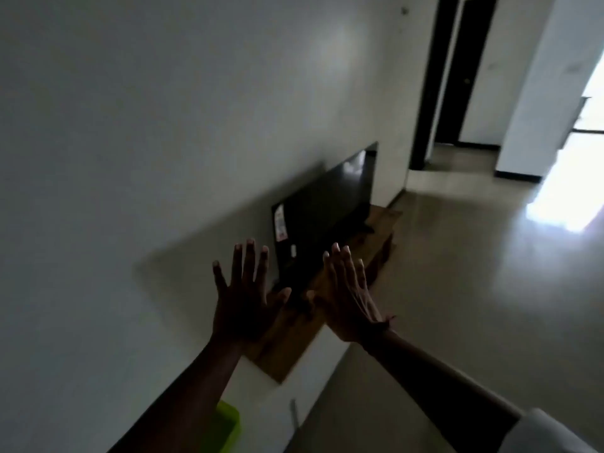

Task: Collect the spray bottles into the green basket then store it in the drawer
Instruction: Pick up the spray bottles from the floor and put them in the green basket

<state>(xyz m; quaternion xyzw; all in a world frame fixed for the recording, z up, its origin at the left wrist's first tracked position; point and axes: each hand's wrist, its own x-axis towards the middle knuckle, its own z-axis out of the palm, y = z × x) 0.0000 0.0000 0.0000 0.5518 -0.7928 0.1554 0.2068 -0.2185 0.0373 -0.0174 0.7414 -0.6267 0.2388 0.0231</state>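
Observation:
Both arms stretch forward in the tilted, dim head view. My left hand (243, 294) is held up with its fingers spread wide and nothing in it. Beside it, my right hand (351, 300) is also raised flat with fingers apart, empty. A corner of the green basket (228, 426) shows at the bottom edge, below my left forearm, which covers most of it. No spray bottles are visible.
A dark television (327, 217) stands on a wooden cabinet (291, 348) against the white wall. A white unit with a handle (294, 410) sits under the wood top. Pale floor (457, 289) spreads to the right toward a dark doorway (457, 76).

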